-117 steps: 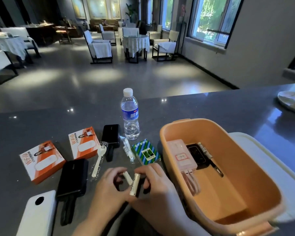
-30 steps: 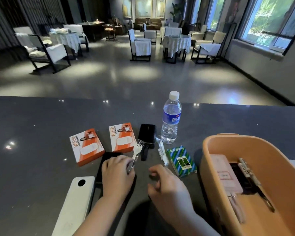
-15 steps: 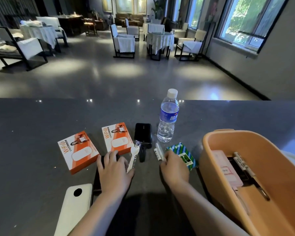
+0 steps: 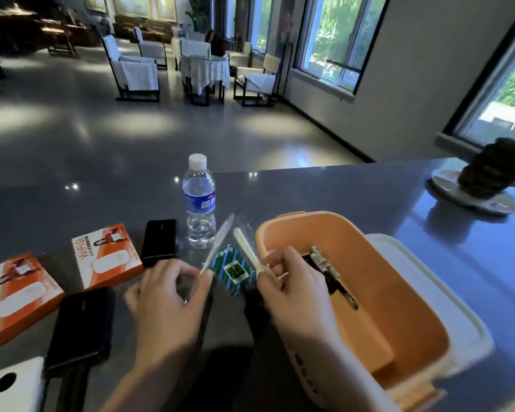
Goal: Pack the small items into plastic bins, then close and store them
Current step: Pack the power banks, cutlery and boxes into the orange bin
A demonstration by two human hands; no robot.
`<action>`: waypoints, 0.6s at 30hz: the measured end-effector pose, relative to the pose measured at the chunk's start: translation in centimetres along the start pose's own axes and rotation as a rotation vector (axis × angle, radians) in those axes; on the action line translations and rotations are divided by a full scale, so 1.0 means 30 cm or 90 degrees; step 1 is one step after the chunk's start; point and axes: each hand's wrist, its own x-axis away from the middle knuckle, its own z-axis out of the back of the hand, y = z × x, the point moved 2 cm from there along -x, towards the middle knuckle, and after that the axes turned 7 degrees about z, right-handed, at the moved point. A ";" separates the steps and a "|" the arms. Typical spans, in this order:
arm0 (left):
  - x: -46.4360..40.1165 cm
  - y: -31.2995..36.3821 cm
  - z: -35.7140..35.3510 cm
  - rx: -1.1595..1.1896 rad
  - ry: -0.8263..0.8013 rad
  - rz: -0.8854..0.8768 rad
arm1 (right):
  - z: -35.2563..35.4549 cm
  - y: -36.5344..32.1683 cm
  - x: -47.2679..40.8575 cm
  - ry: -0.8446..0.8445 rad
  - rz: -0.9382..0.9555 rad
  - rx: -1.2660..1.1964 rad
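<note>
Orange-and-white flat cartons (image 4: 107,255) and black slabs (image 4: 159,238) lie unpacked on the grey desk (image 4: 354,191). Left hand (image 4: 168,304) fingers pinch a clear plastic-wrapped utensil (image 4: 217,245); right hand (image 4: 292,288) fingers pinch a cream stick (image 4: 246,248) beside the peach plastic bin (image 4: 411,295). Packing is under way; next, judged: lower both into the bin.

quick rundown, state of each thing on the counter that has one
water bottle: upright, capped
orange bin: open, partly filled
white lid: off, under the bin
left hand: pinching a wrapped utensil, lifted
right hand: pinching a white stick, lifted
green packet: lying on the counter
</note>
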 end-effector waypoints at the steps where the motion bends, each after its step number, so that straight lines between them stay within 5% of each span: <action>1: 0.002 0.026 -0.015 0.026 0.003 0.002 | 0.055 0.029 0.000 0.026 -0.016 0.003; 4: 0.012 0.095 -0.075 0.056 -0.002 0.004 | 0.192 0.143 -0.011 0.071 -0.069 0.013; 8: 0.046 0.179 -0.176 0.086 -0.035 0.008 | 0.280 0.336 -0.058 -0.055 -0.144 0.221; 18: 0.016 0.344 -0.329 0.048 -0.072 -0.059 | 0.174 0.494 -0.249 -0.172 -0.097 0.390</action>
